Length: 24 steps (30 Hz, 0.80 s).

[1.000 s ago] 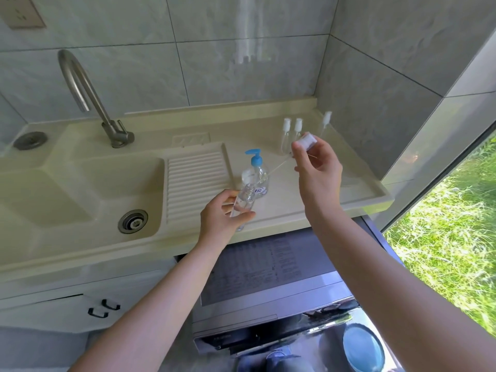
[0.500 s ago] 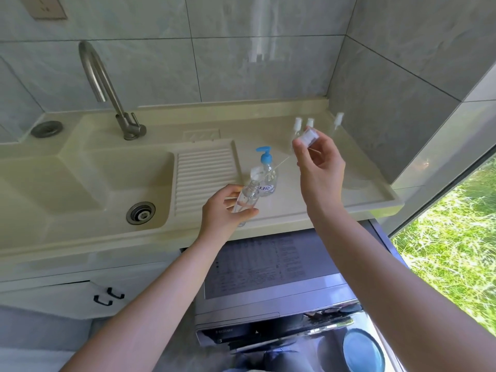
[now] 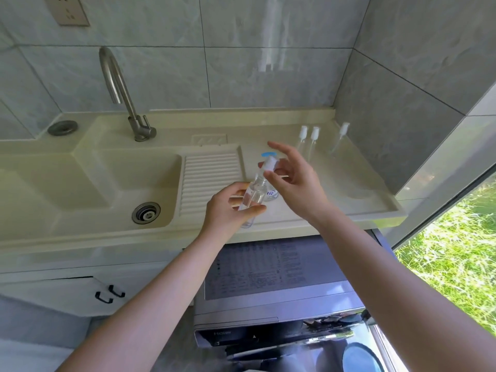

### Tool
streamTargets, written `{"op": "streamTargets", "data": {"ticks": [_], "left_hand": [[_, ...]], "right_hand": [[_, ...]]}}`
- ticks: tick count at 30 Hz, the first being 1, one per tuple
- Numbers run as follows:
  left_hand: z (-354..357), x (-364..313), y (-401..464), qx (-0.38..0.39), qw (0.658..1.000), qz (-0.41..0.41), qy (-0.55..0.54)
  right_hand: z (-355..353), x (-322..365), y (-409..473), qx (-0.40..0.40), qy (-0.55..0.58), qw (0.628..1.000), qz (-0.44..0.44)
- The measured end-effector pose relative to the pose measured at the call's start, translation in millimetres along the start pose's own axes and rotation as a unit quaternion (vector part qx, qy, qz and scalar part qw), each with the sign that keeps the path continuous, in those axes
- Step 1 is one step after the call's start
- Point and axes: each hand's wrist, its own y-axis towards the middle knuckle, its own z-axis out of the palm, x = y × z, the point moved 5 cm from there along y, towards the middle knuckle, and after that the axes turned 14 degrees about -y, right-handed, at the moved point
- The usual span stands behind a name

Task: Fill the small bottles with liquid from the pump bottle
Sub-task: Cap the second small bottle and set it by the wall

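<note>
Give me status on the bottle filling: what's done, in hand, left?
Done: hard to confirm; whether any bottle holds liquid can't be told. In hand: the left hand grips a clear small spray bottle while the right hand sets its white spray cap on top. Left: three capped spray bottles wait by the wall; the pump bottle stands behind the hands.

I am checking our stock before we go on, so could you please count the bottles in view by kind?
Small spray bottles: 4, three standing at the back of the counter and one held in the left hand, its white top pinched by the right hand.
Pump bottles: 1, mostly hidden behind the hands.
Total: 5 bottles.
</note>
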Motion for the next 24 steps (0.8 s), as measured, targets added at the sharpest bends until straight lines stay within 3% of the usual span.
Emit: {"op": "streamTargets", "data": {"ticks": [9,17,20,24], "left_hand": [[-7,-11,-9,0.013,1.000,-0.013,-0.018],[-13,-17,-13,0.045,0.998,-0.034,-0.024],[-18,-19,-14,0.039,0.999,-0.018,-0.029],[-19,-20,-13,0.022,1.000,0.010,-0.015]], "right_hand": [[-11,23,9,0.129,-0.055,0.986,-0.085],[-19,34,20,0.224,-0.109,0.965,-0.078],[-16,37,26,0.213,-0.143,0.965,-0.064],[-14,44,29,0.088,-0.266,0.959,-0.030]]}}
